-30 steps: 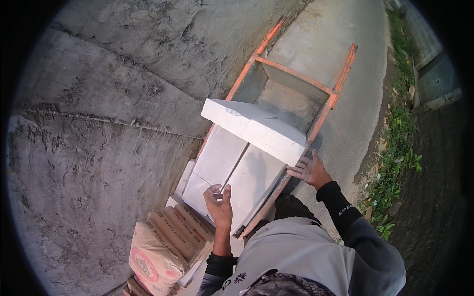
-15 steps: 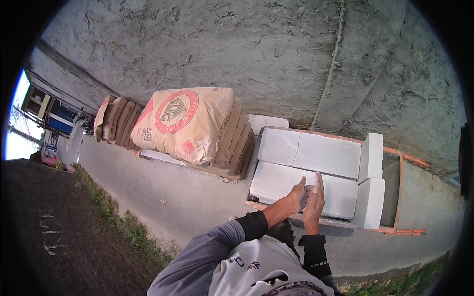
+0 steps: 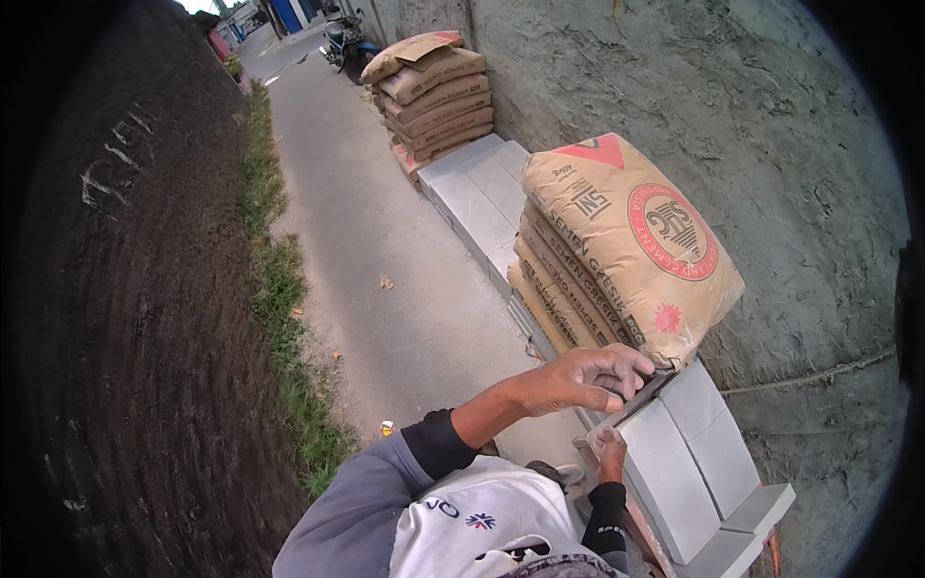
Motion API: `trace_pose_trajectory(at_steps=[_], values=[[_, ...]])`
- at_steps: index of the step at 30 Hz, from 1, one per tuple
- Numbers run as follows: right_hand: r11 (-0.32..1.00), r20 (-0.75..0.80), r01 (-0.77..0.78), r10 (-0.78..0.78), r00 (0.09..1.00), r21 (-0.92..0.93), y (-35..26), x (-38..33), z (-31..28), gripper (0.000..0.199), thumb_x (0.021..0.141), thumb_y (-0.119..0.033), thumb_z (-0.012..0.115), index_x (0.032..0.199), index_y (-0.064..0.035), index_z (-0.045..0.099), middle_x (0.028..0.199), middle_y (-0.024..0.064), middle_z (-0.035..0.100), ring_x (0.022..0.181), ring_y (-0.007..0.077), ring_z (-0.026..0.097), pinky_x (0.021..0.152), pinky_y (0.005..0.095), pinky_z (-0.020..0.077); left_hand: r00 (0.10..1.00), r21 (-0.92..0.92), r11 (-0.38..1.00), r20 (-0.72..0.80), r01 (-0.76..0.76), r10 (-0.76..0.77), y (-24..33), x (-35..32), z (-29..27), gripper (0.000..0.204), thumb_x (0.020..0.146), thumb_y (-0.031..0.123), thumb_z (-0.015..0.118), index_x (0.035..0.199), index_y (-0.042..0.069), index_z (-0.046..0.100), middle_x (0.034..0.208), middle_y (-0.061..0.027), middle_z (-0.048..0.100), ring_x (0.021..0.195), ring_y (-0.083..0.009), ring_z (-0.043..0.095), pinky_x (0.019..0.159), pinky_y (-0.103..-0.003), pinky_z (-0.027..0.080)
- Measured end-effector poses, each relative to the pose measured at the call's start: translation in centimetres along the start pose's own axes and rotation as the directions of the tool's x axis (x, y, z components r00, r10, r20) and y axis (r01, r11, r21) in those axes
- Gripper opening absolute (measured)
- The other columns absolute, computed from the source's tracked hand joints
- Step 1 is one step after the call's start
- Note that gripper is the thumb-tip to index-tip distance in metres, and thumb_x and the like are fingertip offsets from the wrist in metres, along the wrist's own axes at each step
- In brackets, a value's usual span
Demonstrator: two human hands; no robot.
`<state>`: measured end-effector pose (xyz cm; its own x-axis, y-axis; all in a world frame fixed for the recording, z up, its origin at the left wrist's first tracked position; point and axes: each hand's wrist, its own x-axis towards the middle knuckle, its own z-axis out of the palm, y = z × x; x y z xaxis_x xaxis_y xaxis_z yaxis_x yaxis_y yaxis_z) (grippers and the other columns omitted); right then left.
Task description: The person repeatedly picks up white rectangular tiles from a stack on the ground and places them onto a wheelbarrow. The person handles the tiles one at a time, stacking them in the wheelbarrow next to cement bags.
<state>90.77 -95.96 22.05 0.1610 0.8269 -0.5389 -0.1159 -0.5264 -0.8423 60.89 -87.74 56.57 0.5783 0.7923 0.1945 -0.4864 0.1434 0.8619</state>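
My left hand [image 3: 590,376] is raised with curved fingers and the thumb held apart from them; nothing shows between them. It appears just in front of the lower corner of a brown paper cement bag [image 3: 602,207], the top one of a stack. I cannot tell whether the fingertips touch the bag. Lower down, my right hand [image 3: 608,451] has its fingers curled in, with nothing visible in it. It is beside the near rim of a metal cart loaded with pale grey blocks [image 3: 670,482]. Contact between that hand and the rim is unclear.
Beyond the bag stack, more pale blocks [image 3: 467,197] lie in a row, with a second stack of cement bags [image 3: 438,101] behind. A rough grey wall [image 3: 819,193] runs along the right. Left are a paved lane [image 3: 356,241], a grass strip [image 3: 279,289] and a parked motorcycle [image 3: 345,46].
The view has turned left along the lane. My hands, pressed together over the blocks before, have come apart; the left has gone up toward the bag stack, the right stays by the cart.
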Motion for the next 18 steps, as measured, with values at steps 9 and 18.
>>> trace_pose_trajectory(at_steps=[9,18], values=[[0.852,0.348,-0.071,0.286,0.893,-0.519,-4.7,5.3,20.9,0.037,0.097,-0.033,0.059,0.120,-0.0047,0.066,0.096,0.0054,0.068,0.085,0.0149,0.063,0.070,0.0302,0.0493,0.654,0.086,0.672,0.351,-0.736,0.670,15.9,-10.2,-1.9,0.015,0.084,0.009,0.072,0.074,-0.001,0.073,0.125,-0.0269,0.059,0.096,-0.0381,0.066,0.075,-0.044,0.056],[0.878,0.663,0.350,-0.051,0.747,-0.327,-27.4,-0.3,38.9,0.023,0.096,-0.023,0.066,0.105,-0.0024,0.074,0.084,0.0039,0.066,0.080,0.0125,0.061,0.075,0.0258,0.0483,0.700,0.295,0.715,-0.174,-0.634,0.693,19.4,-11.5,-13.0,0.026,0.088,0.029,0.074,0.074,0.008,0.071,0.138,-0.0221,0.043,0.132,-0.0407,0.044,0.110,-0.057,0.031]])
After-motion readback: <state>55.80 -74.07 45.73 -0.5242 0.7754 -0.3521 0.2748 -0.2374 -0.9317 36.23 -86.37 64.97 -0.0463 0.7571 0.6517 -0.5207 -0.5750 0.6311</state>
